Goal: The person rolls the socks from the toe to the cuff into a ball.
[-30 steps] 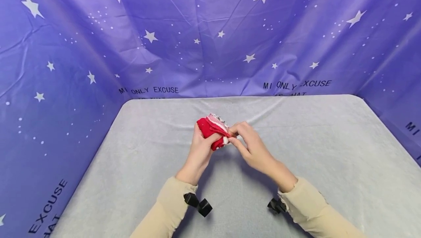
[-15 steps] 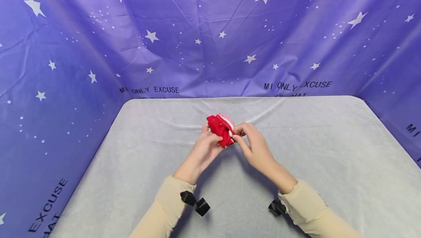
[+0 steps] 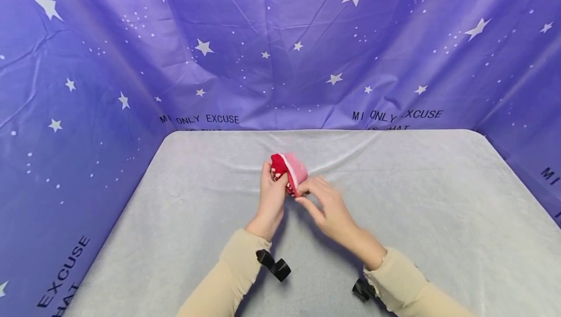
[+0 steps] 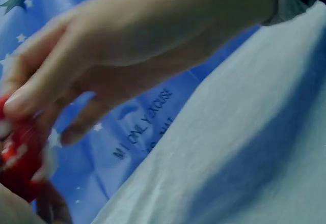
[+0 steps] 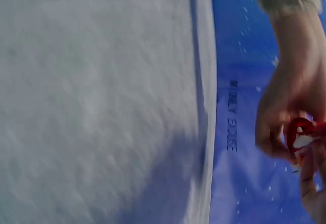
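A small soft bundle of red and pink cloth (image 3: 296, 168) is held above the middle of the table, between both hands. Its red part has white spots, and a white band borders the smooth pink part. My left hand (image 3: 270, 202) grips the red side, with the thumb across the front. At the lower right edge, my right hand (image 3: 330, 207) pinches the cloth between thumb and fingers. The red spotted cloth (image 4: 20, 158) is blurred at the edge of the left wrist view. Fingers partly hide the red and white cloth (image 5: 302, 138) in the right wrist view.
A pale grey cloth covers the table (image 3: 416, 200). Behind it and along the sides hangs a purple curtain (image 3: 271, 39) with white stars and black lettering. Black devices, such as the left one (image 3: 273, 264), are strapped at both beige sleeve cuffs.
The bundle shifts right, then back left, and turns between the hands. More of the pink side now shows, and the black-and-white patch at its top is out of sight. The right hand has moved slightly lower.
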A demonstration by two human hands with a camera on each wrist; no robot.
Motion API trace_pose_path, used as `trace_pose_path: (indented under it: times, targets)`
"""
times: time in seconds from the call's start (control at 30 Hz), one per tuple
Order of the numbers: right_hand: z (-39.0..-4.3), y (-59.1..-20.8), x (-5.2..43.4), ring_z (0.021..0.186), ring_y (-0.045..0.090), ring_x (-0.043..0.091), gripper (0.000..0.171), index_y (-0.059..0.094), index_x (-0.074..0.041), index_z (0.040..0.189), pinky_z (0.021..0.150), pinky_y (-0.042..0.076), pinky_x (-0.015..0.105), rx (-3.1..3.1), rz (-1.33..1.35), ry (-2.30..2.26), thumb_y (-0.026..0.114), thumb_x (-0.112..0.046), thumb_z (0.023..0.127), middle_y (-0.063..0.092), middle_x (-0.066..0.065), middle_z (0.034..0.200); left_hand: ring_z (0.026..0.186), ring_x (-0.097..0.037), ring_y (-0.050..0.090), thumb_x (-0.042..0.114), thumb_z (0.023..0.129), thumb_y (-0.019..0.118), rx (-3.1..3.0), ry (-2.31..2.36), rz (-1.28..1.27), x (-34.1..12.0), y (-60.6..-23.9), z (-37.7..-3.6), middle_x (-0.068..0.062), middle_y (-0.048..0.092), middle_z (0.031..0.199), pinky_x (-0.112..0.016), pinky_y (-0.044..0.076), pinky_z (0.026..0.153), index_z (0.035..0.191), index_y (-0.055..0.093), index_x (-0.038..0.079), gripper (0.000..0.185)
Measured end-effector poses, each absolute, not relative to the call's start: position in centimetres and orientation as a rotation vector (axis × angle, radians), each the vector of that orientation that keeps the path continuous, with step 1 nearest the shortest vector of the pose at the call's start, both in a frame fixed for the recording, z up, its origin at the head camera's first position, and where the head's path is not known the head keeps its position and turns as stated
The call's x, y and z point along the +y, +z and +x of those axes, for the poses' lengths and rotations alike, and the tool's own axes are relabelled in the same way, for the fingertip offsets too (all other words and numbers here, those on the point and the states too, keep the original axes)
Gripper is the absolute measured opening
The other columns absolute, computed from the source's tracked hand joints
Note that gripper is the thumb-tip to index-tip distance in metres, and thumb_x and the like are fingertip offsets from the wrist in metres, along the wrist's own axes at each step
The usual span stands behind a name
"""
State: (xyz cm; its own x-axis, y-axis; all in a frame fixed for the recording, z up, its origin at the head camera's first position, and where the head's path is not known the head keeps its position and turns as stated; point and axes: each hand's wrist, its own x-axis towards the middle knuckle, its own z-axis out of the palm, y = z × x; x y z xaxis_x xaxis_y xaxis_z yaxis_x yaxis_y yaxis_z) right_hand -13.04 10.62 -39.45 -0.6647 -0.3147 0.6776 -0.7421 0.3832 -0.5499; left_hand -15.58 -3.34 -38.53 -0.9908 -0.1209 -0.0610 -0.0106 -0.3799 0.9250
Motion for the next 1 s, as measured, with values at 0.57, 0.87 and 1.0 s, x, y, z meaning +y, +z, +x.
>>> trace_pose_path:
  times: [0.57,0.87,1.0]
  targets:
    - [-14.7,-37.9,12.9,0.078,0.065,0.013,0.013,0.065,-0.006,0.094,0.072,0.055,0.03,-2.27,0.576,1.098,0.075,-0.011,0.087,0.069,0.004,0.083,0.111,-0.028,0.064,0.008,0.084,0.077,-2.298,-2.107,-0.256,-5.2,-36.6,-14.6,-0.014,0.062,0.13,-0.031,0.057,0.083,0.133,0.054,0.008,0.054]
    - [-14.4,-37.4,12.6,0.074,0.059,0.016,0.005,0.062,-0.011,0.088,0.068,0.049,0.035,-2.344,0.665,0.796,0.067,-0.01,0.089,0.065,0.0,0.079,0.088,-0.018,0.057,0.017,0.08,0.081,-2.414,-1.741,-0.253,-4.8,-37.1,-15.0,-0.012,0.064,0.107,-0.03,0.051,0.071,0.118,0.057,0.01,0.045]
    - [-14.0,-37.8,12.6,0.08,0.059,0.014,0.004,0.064,-0.011,0.091,0.074,0.048,0.034,-2.31,0.729,0.928,0.066,-0.008,0.09,0.065,-0.001,0.083,0.088,-0.02,0.058,0.017,0.079,0.081,-2.45,-1.637,-0.247,-5.0,-37.4,-15.5,-0.011,0.066,0.104,-0.033,0.052,0.074,0.114,0.057,0.009,0.043]
